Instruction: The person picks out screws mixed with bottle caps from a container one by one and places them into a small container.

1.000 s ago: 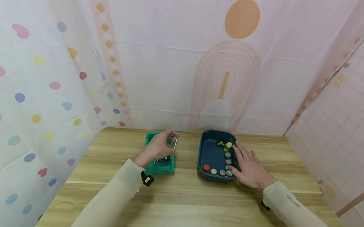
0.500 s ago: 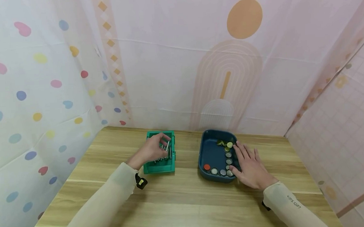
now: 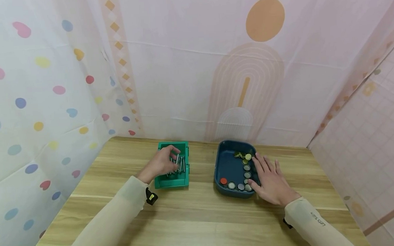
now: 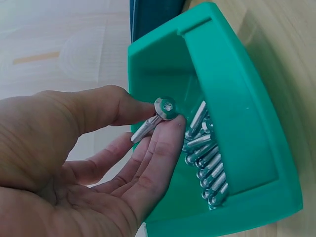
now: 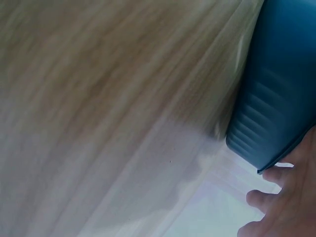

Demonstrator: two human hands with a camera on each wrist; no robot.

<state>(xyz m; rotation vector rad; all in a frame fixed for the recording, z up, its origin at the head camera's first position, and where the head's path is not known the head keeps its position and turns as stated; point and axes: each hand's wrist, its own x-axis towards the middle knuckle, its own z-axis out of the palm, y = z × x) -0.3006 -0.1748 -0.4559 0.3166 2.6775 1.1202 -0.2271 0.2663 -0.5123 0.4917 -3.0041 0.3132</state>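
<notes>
My left hand (image 3: 160, 163) is over the green bin (image 3: 171, 183), pinching a silver bolt (image 4: 167, 107) between thumb and fingertips. The bolt's round socket head faces the left wrist camera, and its shank slants down behind the fingers. Several more bolts (image 4: 210, 168) lie heaped inside the bin. On the right, my right hand (image 3: 274, 185) rests along the side rim of a dark blue tub (image 3: 226, 165), fingers extended and thumb reaching over the edge. In the right wrist view, the fingers (image 5: 296, 197) lap over the tub's rim.
Silver and gold bottle caps (image 3: 247, 175) line the tub's right and near sides, with a red cap (image 3: 223, 181) in the near left corner. The wooden table (image 3: 201, 222) meets a patterned curtain (image 3: 171, 65) behind both containers.
My left hand has moved left and down from the bin's right edge to over the heaped bolts, the bolt still pinched. My right hand has stayed on the tub.
</notes>
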